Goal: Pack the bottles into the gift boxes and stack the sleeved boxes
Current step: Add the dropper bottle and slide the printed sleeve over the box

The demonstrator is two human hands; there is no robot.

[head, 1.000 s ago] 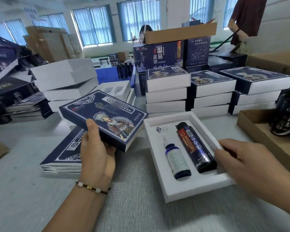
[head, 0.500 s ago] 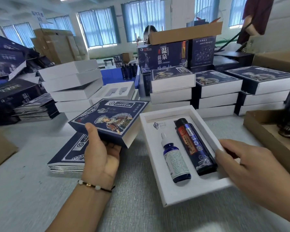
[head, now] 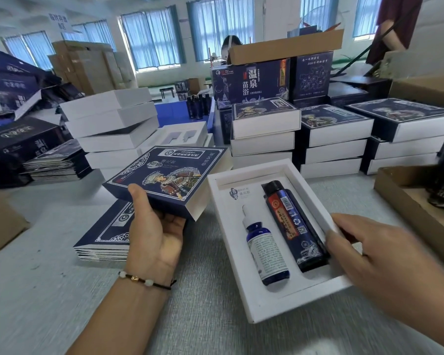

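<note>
ok, status:
done: both bottles (head: 280, 234) seated in tray (head: 223, 226)
left hand (head: 154, 231): grips sleeve (head: 164, 175)
right hand (head: 364, 252): holds tray edge
left: sleeve it, stack

By the right hand (head: 385, 262), the white matt cardboard tray (head: 231, 254) holds two glossy dark-blue bottles (head: 291, 226). The left hand (head: 154, 231) grips a printed navy card sleeve (head: 164, 172).

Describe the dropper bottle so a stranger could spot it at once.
Find the open white tray held at its right edge by the right hand. Two bottles lie inside; the dropper bottle is the left, shorter one, white-capped with a pale label.
</note>
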